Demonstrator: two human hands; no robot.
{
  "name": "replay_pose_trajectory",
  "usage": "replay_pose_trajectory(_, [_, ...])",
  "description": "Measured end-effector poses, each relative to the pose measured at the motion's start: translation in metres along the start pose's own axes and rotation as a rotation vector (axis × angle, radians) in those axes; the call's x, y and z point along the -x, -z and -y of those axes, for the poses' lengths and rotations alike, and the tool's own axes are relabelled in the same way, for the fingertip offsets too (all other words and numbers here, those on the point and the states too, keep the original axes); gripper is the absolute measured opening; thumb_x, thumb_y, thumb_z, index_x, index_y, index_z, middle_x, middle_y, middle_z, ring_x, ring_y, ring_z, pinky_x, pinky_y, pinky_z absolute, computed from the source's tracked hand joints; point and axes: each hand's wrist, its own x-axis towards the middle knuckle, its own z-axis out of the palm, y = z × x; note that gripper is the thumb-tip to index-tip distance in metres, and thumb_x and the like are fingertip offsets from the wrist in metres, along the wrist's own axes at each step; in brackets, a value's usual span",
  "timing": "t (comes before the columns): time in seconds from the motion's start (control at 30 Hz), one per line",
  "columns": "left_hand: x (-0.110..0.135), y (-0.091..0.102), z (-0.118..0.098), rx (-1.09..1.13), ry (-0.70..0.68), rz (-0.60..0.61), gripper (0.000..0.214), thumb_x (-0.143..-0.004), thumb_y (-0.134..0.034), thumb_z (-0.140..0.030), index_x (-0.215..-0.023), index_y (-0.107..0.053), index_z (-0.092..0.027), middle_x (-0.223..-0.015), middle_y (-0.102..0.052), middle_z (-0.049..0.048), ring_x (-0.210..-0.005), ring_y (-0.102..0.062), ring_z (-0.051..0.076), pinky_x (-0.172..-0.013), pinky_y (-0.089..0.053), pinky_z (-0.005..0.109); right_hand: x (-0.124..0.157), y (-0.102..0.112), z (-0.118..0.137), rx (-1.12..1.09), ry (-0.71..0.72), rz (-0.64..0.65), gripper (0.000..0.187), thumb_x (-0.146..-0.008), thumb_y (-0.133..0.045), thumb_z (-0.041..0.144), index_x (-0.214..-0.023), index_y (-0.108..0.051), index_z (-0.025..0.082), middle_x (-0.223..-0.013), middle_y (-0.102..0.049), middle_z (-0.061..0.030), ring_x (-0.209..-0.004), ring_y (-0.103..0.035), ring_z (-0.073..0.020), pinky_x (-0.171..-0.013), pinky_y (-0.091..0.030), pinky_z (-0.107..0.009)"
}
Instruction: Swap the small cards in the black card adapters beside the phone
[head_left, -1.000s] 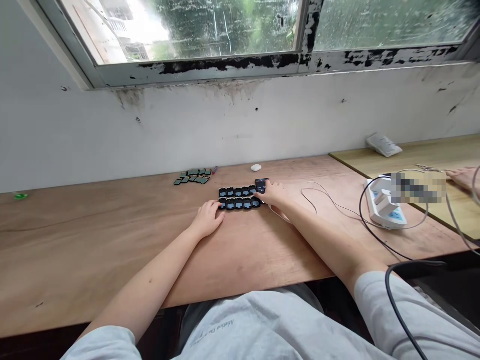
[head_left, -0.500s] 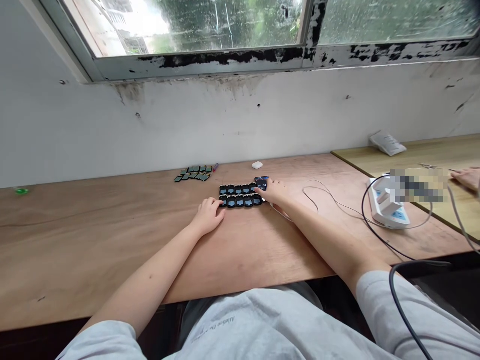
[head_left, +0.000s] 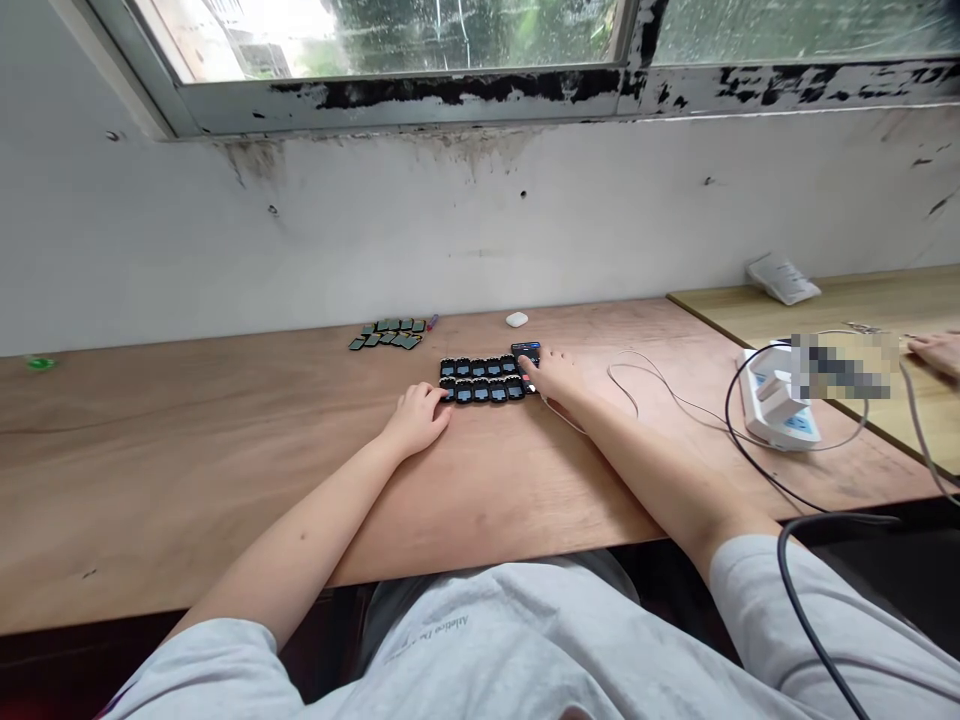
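Observation:
Several small black modules with pale screens (head_left: 481, 380) lie in two rows on the wooden table (head_left: 225, 440). My left hand (head_left: 417, 420) rests at the left end of the rows, fingers curled, fingertips touching the nearest module. My right hand (head_left: 556, 377) lies at the right end, fingers stretched forward onto a black module with a lit display (head_left: 526, 351). A thin pale cable (head_left: 637, 395) runs from under my right hand toward the right.
A loose group of greenish modules (head_left: 388, 334) lies further back, with a purple pen tip (head_left: 432, 323) and a white earbud case (head_left: 517, 320). A white power strip (head_left: 778, 408) with black cable sits right. Another person's hand (head_left: 934, 351) rests on the neighbouring table.
The view has tilted slightly, so everything sits a little higher. Both hands stay at the ends of the module rows; the right fingers have shifted slightly on the lit module.

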Motion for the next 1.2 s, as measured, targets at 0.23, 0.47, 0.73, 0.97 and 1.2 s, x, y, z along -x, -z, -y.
replay_pose_trajectory(0.23, [0.0, 0.0, 0.0, 0.004, -0.004, -0.001, 0.042, -0.098, -0.048, -0.043, -0.131, -0.063, -0.022, -0.123, -0.06, 0.0134, -0.123, -0.052, 0.034, -0.106, -0.044, 0.051, -0.018, -0.006, -0.023, -0.051, 0.053, -0.066, 0.056, -0.107, -0.031, 0.057, -0.132, -0.059, 0.016, -0.137, -0.064, -0.0178, -0.129, -0.053, -0.0343, -0.104, -0.04, -0.042])
replay_pose_trajectory(0.47, [-0.001, -0.001, 0.003, -0.003, -0.008, 0.006, 0.044, -0.099, -0.047, -0.044, -0.132, -0.063, -0.02, -0.124, -0.06, 0.0138, -0.123, -0.052, 0.034, -0.105, -0.045, 0.052, -0.022, -0.012, -0.03, -0.158, 0.093, -0.126, 0.046, -0.108, -0.035, 0.051, -0.12, -0.064, 0.018, -0.129, -0.068, -0.0155, -0.123, -0.058, -0.0314, -0.101, -0.042, -0.039])
replay_pose_trajectory(0.73, [0.0, -0.002, 0.004, 0.005, -0.016, -0.006, 0.043, -0.098, -0.049, -0.043, -0.132, -0.063, -0.02, -0.123, -0.061, 0.0137, -0.123, -0.053, 0.034, -0.107, -0.044, 0.052, -0.023, -0.015, -0.033, -0.181, 0.108, -0.144, 0.044, -0.107, -0.038, 0.05, -0.118, -0.066, 0.018, -0.127, -0.069, -0.0149, -0.122, -0.057, -0.0308, -0.101, -0.042, -0.039])
replay_pose_trajectory(0.97, [0.001, -0.001, 0.004, 0.023, -0.019, -0.03, 0.042, -0.097, -0.052, -0.039, -0.133, -0.061, -0.019, -0.124, -0.063, 0.0133, -0.122, -0.055, 0.033, -0.107, -0.045, 0.051, -0.025, -0.016, -0.035, -0.227, 0.098, -0.123, 0.042, -0.107, -0.038, 0.05, -0.115, -0.067, 0.02, -0.123, -0.07, -0.0139, -0.118, -0.06, -0.0305, -0.098, -0.044, -0.039])
replay_pose_trajectory(1.2, [-0.001, -0.004, 0.009, 0.051, -0.009, -0.066, 0.042, -0.096, -0.054, -0.038, -0.133, -0.06, -0.02, -0.124, -0.065, 0.0123, -0.122, -0.056, 0.033, -0.106, -0.047, 0.05, -0.025, -0.017, -0.035, -0.227, 0.122, -0.126, 0.042, -0.107, -0.039, 0.048, -0.115, -0.067, 0.019, -0.122, -0.072, -0.0138, -0.118, -0.06, -0.0294, -0.096, -0.044, -0.037])
